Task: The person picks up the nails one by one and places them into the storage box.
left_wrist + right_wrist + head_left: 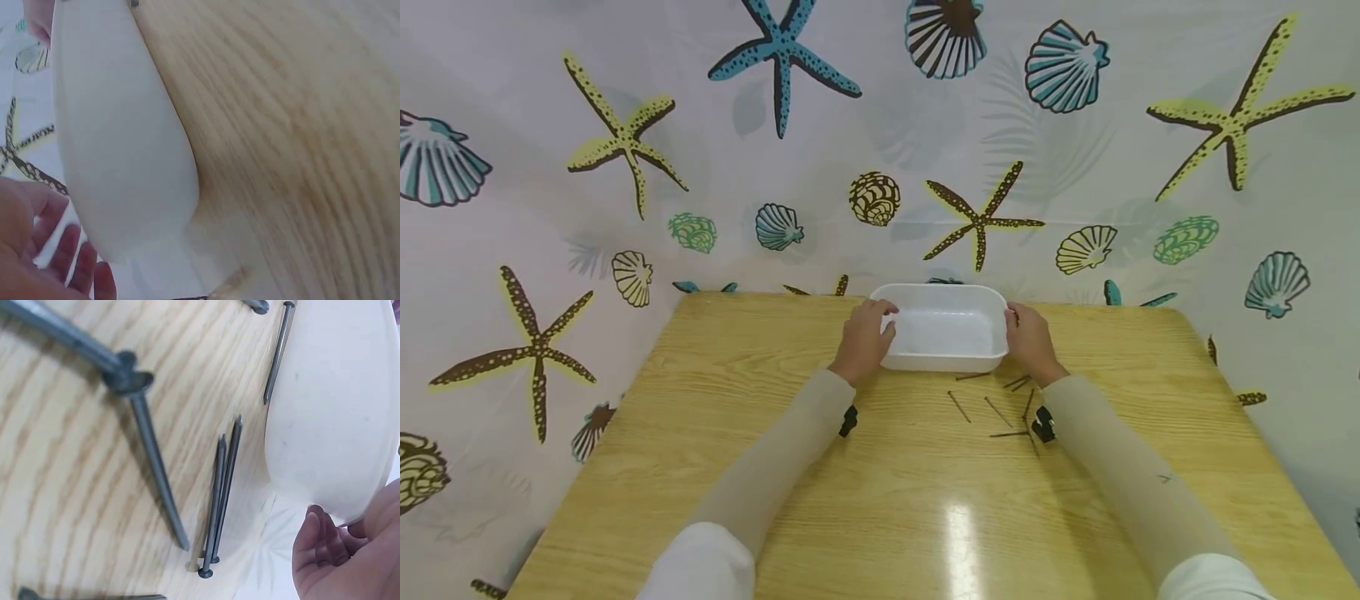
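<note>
A white rectangular plastic container point(940, 362) stands near the table's far edge, its inside bare in the head view. At its left end is my left hand point(862, 340), thumb and fingers spread apart near the rim. The left wrist view shows the left hand's fingers point(65, 256) loosely bent beside the container point(125, 137); whether they touch it is unclear. My right hand point(1032, 340) grips the other end. In the right wrist view, the right hand's fingers point(322, 540) curl against the end of the container point(331, 406). Several metal nails point(156, 469) lie close to the right hand.
Loose nails point(998, 412) are scattered on the wooden table point(760, 367) in front of the container, mostly toward the right forearm. Some of them cross or touch. A white cloth point(820, 183) printed with starfish and shells hangs behind the table and along its sides.
</note>
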### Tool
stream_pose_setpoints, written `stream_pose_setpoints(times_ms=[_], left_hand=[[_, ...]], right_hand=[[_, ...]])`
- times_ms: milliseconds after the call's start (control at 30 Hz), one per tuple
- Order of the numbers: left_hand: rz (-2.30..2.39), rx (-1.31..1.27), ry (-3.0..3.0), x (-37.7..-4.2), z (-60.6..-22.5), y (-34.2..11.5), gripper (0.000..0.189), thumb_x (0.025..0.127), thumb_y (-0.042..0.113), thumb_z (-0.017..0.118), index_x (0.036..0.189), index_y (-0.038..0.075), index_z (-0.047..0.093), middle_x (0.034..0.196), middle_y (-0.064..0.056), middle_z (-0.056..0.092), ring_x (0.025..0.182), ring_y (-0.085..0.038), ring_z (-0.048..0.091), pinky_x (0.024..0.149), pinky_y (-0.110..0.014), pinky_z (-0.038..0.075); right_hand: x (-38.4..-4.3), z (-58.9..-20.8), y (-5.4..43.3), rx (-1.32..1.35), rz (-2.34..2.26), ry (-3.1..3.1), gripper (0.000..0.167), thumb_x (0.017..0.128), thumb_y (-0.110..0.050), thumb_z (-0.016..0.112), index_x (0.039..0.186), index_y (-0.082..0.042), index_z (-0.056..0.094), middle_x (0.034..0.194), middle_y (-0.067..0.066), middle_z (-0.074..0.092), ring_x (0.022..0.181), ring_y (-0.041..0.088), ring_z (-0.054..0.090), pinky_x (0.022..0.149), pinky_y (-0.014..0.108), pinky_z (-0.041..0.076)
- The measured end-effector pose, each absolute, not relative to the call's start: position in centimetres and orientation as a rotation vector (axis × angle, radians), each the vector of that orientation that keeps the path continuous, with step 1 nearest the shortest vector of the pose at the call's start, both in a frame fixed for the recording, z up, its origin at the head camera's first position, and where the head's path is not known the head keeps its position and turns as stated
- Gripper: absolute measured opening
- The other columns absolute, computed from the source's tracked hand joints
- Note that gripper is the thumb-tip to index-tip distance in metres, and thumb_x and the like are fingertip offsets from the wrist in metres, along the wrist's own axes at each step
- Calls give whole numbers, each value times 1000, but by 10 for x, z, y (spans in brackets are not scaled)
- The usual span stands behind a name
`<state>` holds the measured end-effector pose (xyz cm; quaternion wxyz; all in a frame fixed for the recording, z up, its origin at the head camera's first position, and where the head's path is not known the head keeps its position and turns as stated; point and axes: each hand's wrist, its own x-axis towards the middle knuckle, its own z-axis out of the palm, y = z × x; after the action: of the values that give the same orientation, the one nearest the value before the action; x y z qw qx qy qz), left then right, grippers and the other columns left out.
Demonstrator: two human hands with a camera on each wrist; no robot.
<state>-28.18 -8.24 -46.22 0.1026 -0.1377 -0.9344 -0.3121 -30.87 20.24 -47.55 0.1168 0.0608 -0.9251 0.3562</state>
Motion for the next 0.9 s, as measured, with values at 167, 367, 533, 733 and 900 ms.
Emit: stream_pose_setpoints(times_ms=[167,367,533,733,900], left_hand=[[-953,-85,-2733,-303,-470,-88,28,93,17,52,119,7,49,111,-11,49,96,-26,48,77,-40,44],[-905,202,-2810,-322,-483,-93,20,93,24,50,103,7,45,95,-9,50,85,-26,51,71,-43,43],[-713,243,-2879,-327,-487,-94,22,94,29,45,92,8,53,85,-8,58,80,-28,57,73,-46,44],[-526,163,-2890,-331,-482,-89,29,95,29,40,101,6,57,91,-11,60,84,-31,58,76,-49,44],[-426,159,-2904,-332,-478,-83,32,94,30,40,105,6,57,95,-11,61,91,-30,56,81,-47,41]], right_hand=[[-311,-479,202,166,1049,-2715,35,99,-10,40,124,14,50,117,30,55,107,40,53,86,50,44],[-312,-486,198,164,1065,-2739,37,100,-12,39,126,13,48,119,29,54,110,38,52,87,48,44],[-309,-485,195,163,1068,-2752,38,100,-13,38,127,12,47,120,28,54,110,38,52,88,48,44],[-310,-481,199,176,1047,-2724,36,100,-12,38,125,12,49,117,28,55,106,38,54,85,49,45],[-312,-479,204,144,1014,-2743,38,101,-13,38,127,12,47,119,28,54,110,39,52,88,49,44]])
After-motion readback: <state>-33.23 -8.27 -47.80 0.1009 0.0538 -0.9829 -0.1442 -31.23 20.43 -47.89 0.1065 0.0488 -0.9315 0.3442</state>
